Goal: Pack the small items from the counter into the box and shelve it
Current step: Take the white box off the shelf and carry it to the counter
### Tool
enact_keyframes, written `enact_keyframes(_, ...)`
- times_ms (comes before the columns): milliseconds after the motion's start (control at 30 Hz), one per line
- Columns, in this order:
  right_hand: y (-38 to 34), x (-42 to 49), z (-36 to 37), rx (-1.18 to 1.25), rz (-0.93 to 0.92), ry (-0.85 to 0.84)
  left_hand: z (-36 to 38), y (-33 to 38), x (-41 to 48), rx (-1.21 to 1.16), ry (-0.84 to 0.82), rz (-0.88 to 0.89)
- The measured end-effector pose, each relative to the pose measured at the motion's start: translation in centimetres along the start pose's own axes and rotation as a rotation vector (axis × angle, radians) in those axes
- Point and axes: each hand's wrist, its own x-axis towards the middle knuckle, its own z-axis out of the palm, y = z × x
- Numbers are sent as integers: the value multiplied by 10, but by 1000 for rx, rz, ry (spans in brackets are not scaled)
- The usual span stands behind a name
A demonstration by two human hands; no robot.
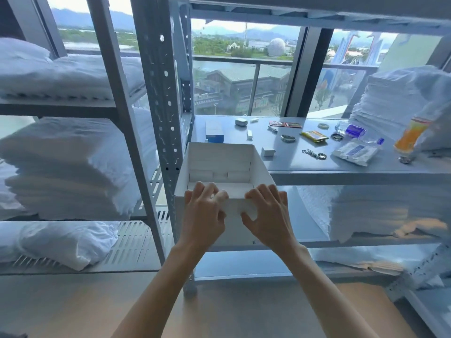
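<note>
A white open-topped box (262,167) hangs in front of the grey shelf, held at its near rim. My left hand (202,215) and my right hand (268,220) both grip that near wall, fingers hooked over the edge. Inside the box lie several white packets. On the grey counter shelf (305,164) behind it sit small items: a blue-and-white carton (214,131), a white plug (267,151), a watch (288,138), a yellow packet (314,136), a chain (314,154) and a tissue pack (355,152).
A perforated metal upright (163,93) stands just left of the box. Folded white linen (61,162) fills the left shelves, and white towels (366,211) are stacked below the counter. A bagged stack (402,98) and an orange-labelled bag (411,137) occupy the counter's right end.
</note>
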Motion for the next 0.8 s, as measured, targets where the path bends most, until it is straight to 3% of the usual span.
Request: enact_keyframes(800,3,18,3,27,-43,57,6,-13,19,-30,60,28)
